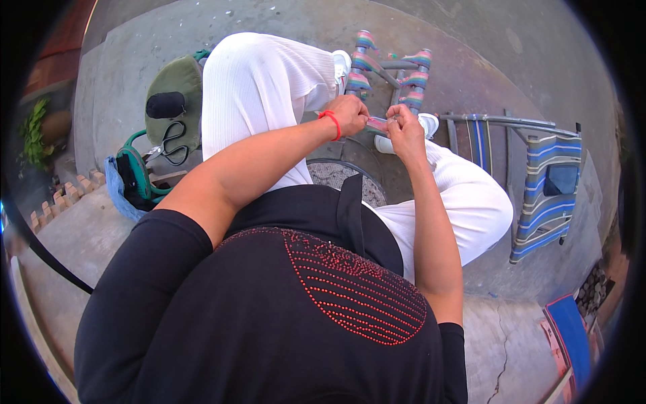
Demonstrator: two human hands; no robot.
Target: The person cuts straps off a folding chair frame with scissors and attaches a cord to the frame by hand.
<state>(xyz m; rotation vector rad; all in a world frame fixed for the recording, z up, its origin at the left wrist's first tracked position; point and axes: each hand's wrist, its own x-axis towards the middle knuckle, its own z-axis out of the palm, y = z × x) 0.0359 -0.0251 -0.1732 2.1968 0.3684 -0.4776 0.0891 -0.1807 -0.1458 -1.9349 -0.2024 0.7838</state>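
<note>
My left hand (346,114), with a red cord on the wrist, pinches one end of a small flat pinkish strip or packet (376,123) held above the space between my knees. The fingers of my right hand (404,135) are closed at its other end, partly hiding it; I cannot make out what it is exactly. Just beyond my hands stands a metal frame (393,64) wound with rainbow-striped webbing. To my left, black-handled scissors (176,152) rest beside an olive pad (173,94) with a dark oval object (163,106) on it.
A blue-striped folding chair frame (545,215) lies to the right, with a dark blue square piece (562,180) on it. Green-and-black gear with blue cloth (122,188) sits at my left. A plant (35,131) is at the far left, a blue mat (565,330) at lower right.
</note>
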